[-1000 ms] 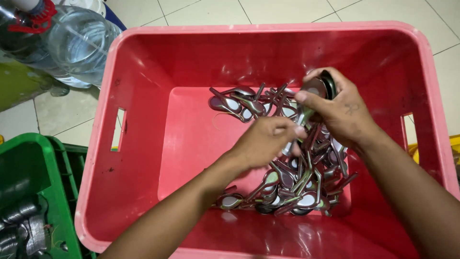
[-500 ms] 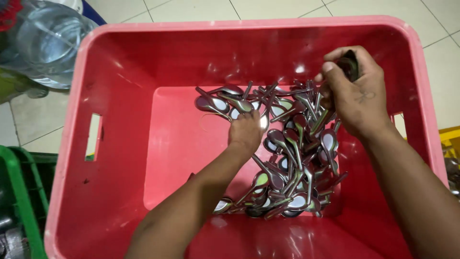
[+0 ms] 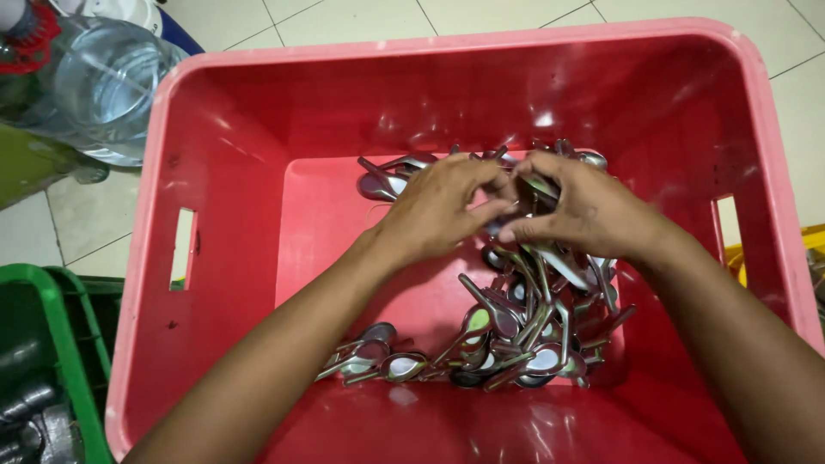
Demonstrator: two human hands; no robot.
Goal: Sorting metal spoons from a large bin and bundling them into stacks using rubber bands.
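One large red plastic crate point(image 3: 215, 129), rectangular with glossy walls and slotted handles, fills the view on a pale tiled floor point(image 3: 361, 17). Inside, from centre toward 5 o'clock, a tangled heap of short-handled metal soup spoons point(image 3: 516, 335), shiny with deep bowls; too many to count. Left hand point(image 3: 438, 206) and right hand point(image 3: 584, 206) meet at the heap's 12 o'clock end, fingers curled and pinching spoons between them. At 10 o'clock, one clear plastic water jug point(image 3: 103, 86). At 8 o'clock, one green plastic crate point(image 3: 60, 335).
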